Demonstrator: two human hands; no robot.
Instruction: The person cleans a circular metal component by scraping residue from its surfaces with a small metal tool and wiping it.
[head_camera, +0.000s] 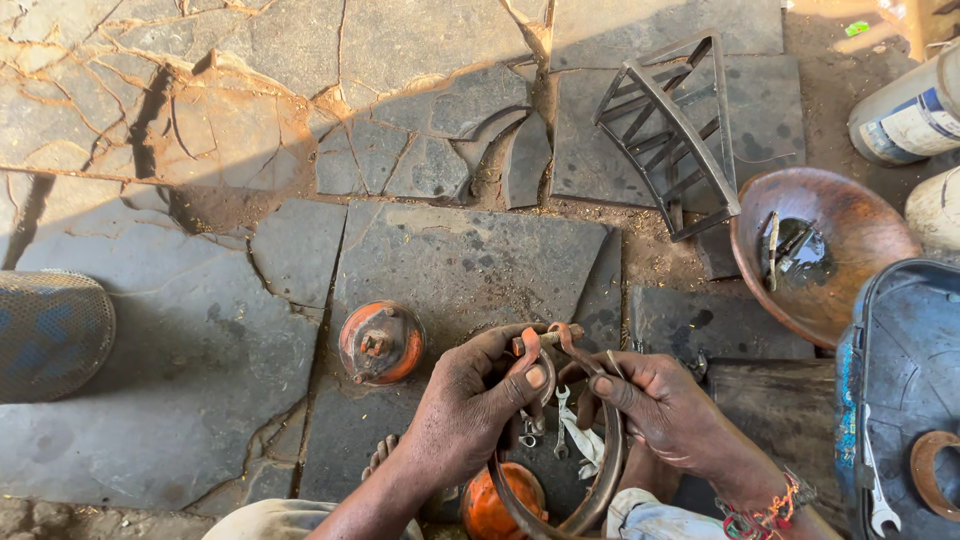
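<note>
Both hands are working at a rusty metal ring clamp (600, 470), held upright between the knees over the cracked stone floor (200, 340); the left hand (470, 410) is gripping the band's near side, thumb pressed up against the bolt (545, 338) at the top; the right hand (660, 405) is closing fingers around the band's far side, forefinger lying along the metal; both hands clamped on the ring, neither one free.

Progress, as a judgement: the bolt is sitting across the two ends of the band at the top, so the ends seem to be already brought together; whether the bolt is tight or loose cannot be told from here; no spanner is in either hand, so any tightening or loosening looks unfinished.

Counts: one ring clamp in hand; two orange round parts, one (380, 343) lying on the floor just left of the hands, one (500, 505) below the ring near the knees; a few small spanners (563, 425) lying on the floor seen through the ring, number unclear; one more spanner (878, 500) resting on the blue case (900, 350) at right; one rusty bowl (850, 230) holding dark liquid and bits; one metal rack (670, 130) standing behind; two pale drums (905, 110) at the right edge.
</note>
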